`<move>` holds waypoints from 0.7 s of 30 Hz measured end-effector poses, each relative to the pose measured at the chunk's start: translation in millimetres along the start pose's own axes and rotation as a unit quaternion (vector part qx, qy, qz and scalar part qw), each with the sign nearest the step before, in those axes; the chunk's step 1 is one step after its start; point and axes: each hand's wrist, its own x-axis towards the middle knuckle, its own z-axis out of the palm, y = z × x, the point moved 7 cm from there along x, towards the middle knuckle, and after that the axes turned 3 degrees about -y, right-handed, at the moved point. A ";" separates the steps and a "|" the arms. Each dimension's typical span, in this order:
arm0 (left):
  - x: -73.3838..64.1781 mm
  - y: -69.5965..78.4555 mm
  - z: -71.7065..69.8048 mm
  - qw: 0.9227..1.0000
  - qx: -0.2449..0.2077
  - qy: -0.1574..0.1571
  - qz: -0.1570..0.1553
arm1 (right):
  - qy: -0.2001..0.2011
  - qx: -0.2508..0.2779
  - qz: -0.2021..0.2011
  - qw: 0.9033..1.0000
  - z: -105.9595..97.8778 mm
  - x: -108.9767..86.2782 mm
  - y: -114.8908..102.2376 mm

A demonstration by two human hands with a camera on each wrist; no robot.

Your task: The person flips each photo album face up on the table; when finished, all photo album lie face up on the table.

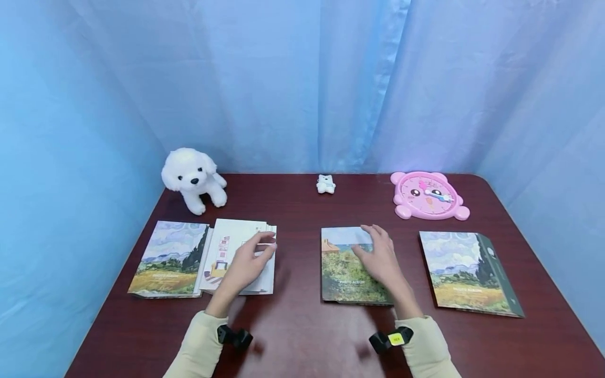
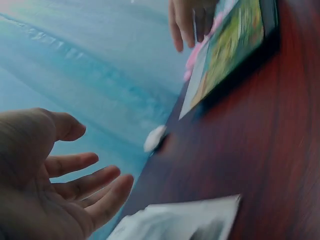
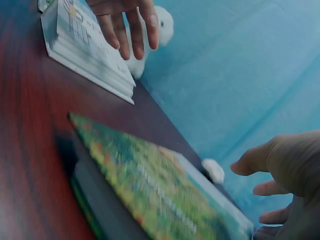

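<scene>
In the head view my left hand hovers over a white album printed with a small vehicle picture, fingers loosely bent and holding nothing. My right hand is above a photo album with a green garden and sea cover. The right wrist view shows a gap between that hand's fingers and the cover. Under the white album lies part of an opened album with a wheat-field painting on its left side. A similar wheat-field photo album lies at the right.
At the back left sits a white plush dog. A small white bear figure stands at the back middle, and a pink toy clock lies at the back right. Blue curtains surround the dark red table.
</scene>
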 end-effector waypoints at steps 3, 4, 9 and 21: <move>-0.2 -1.1 22.5 0.997 -0.052 -0.049 -0.004 | -0.004 -0.005 0.017 1.000 -2.5 -6.6 13.1; -0.6 -0.4 30.8 0.996 -0.065 -0.065 -0.004 | -0.007 -0.009 0.022 1.000 -2.9 -8.8 17.3; -1.3 5.0 71.0 0.990 -0.056 -0.127 -0.001 | -0.025 -0.025 0.043 0.998 -3.7 -17.3 34.5; 12.4 11.3 120.8 0.986 -0.028 -0.160 -0.025 | -0.043 -0.032 0.038 0.998 -2.7 -23.1 45.0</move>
